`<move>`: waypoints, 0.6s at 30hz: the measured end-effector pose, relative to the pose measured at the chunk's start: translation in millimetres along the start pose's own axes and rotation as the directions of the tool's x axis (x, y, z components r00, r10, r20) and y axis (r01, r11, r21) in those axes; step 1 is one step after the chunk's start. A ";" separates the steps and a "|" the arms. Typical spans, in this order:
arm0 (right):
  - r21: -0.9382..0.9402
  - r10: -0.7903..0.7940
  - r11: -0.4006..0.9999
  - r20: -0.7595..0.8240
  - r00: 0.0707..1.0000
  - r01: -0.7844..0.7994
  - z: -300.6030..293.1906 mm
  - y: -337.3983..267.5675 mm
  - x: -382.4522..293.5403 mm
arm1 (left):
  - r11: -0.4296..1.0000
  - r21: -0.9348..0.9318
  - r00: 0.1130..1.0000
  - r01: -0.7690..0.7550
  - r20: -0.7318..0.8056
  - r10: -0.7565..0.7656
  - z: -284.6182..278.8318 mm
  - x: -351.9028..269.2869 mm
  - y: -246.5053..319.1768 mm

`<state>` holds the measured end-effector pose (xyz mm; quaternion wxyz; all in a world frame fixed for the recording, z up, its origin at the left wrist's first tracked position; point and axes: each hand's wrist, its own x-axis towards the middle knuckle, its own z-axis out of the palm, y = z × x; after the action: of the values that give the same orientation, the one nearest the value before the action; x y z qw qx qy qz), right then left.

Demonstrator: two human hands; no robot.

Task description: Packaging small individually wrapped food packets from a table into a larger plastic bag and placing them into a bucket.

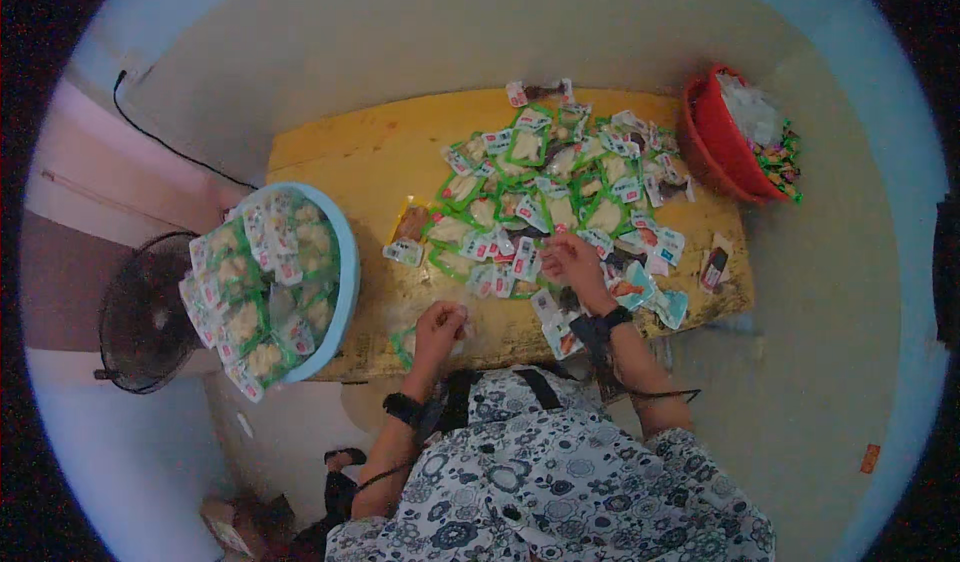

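A wide pile of small sealed food packets (529,147), many edged in green, covers the middle and right of a worn yellow table (352,142). My right hand (574,262) is at the pile's near edge, fingers bent over the packets; whether it grips one cannot be told. My left hand (441,329) is near the table's front edge, its fingertips closed on what looks like the edge of a clear plastic bag. A green-edged packet (403,343) lies partly under that hand. A yellow-edged packet (411,224) lies at the pile's left side.
At left, a light blue basin (346,284) holds stacked bagged packets (244,269). Behind it stands a black fan (150,314). At the back right, red basins (694,138) hold clear plastic bags (750,108) and colourful wrapped pieces (780,161). Part of another person's leg shows at lower left.
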<state>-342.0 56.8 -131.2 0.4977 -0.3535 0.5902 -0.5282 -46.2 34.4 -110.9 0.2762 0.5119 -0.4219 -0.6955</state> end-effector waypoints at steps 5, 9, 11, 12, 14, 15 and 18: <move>0.074 0.098 0.994 -0.193 0.976 -0.085 -38.6 -16.1 37.3 | 0.998 0.050 0.999 0.035 0.001 -0.035 1.4 0.1 6.9; 0.119 -0.014 0.992 -0.274 0.962 0.049 -68.0 -19.4 78.9 | 0.991 0.134 1.000 0.019 -0.002 -0.019 -1.1 -1.1 4.5; 0.140 -0.030 0.987 -0.284 0.958 0.073 -72.6 -26.3 104.6 | 0.992 0.122 0.999 0.038 -0.013 -0.037 -5.6 -0.3 -4.1; 0.066 -0.059 0.994 -0.319 0.946 0.084 -73.1 -29.8 117.5 | 0.993 0.105 0.998 0.060 -0.020 -0.058 -8.2 -0.1 -7.1; -0.086 -0.123 0.992 -0.383 0.916 0.097 -77.6 -35.1 145.1 | 0.987 0.138 0.996 0.078 -0.042 -0.072 -8.5 -1.8 -5.6; -0.283 -0.076 0.959 -0.372 0.925 -0.035 -88.9 -34.0 161.3 | 0.982 0.166 0.995 0.094 -0.057 -0.086 -6.0 -3.8 -2.1; -0.856 -0.582 0.505 -0.246 0.775 0.108 -107.3 -15.6 204.5 | 0.999 0.041 1.000 0.024 -0.005 -0.023 -2.5 -0.7 -14.2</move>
<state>-498.9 -109.9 -165.5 -0.0133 -0.5013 0.7835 -0.3671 -43.0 41.2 -123.2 0.2583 0.5240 -0.4295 -0.6887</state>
